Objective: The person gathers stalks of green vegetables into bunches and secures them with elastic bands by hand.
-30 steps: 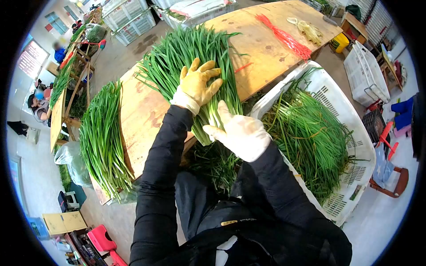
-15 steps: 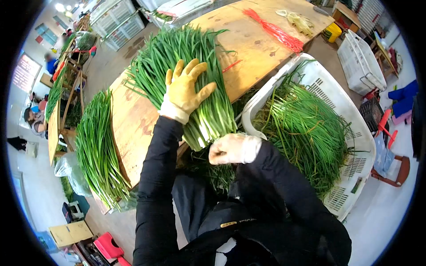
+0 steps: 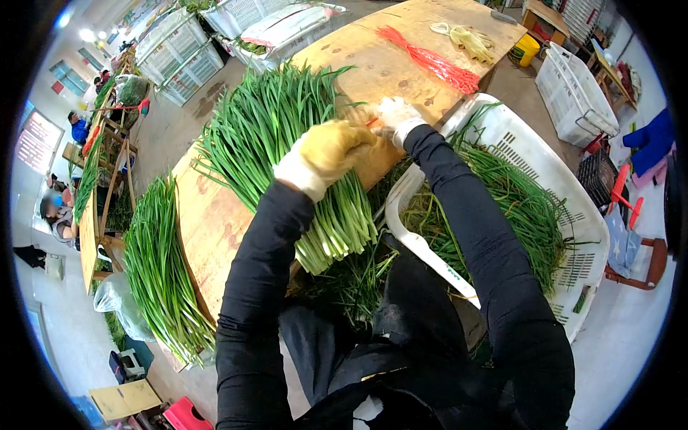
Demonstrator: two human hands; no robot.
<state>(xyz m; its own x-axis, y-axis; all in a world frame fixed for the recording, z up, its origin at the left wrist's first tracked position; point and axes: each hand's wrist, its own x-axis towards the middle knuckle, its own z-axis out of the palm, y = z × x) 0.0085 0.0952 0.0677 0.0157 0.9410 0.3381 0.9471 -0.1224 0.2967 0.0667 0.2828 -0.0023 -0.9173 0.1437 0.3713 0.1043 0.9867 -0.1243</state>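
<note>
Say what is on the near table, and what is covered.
A large heap and a smaller heap of greens, red strips, a grey object and, apparently, pale gloves show. The left hand hides part of the large heap; the wood under both heaps is hidden.

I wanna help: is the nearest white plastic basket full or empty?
Partly full: long thin green leaves lie inside, but the basket shows bare slotted wall.

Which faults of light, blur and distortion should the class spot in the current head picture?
Head view: the left grip is smeared, probably by motion, while the green bunch looks clearer; head view: wide-angle distortion bows the wooden table, with black corners; head view: distant lights glare white.
</note>
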